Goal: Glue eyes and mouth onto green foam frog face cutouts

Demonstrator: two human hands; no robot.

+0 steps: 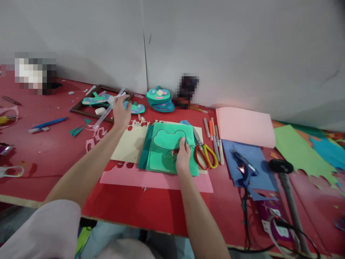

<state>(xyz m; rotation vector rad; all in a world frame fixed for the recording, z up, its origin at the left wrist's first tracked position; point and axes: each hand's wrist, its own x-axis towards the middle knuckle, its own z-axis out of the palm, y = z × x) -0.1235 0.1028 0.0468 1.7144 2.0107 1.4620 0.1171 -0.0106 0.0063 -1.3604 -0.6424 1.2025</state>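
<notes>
My left hand (122,113) is over the right side of a dark-framed tray (93,114), close to clear sticks (104,117) and a turquoise cloud-shaped paper piece (138,108). Its fingers are bent and apart; their far tips are partly hidden. My right hand (183,158) grips the right side of a green paper sheet (168,140) with a cloud outline drawn on it. The thumb lies on top, and the other fingers are curled, partly hidden. Beneath are more green sheets (159,166). Scissors (203,153) with red and yellow handles lie just right of this hand.
A stack of decorated cloud shapes (160,100) stands by the wall. Markers (212,131), pink paper (245,126) and blue paper (253,158) lie to the right. A corded glue gun (244,172), a hammer-like tool (285,187) and a purple box (272,216) are nearer.
</notes>
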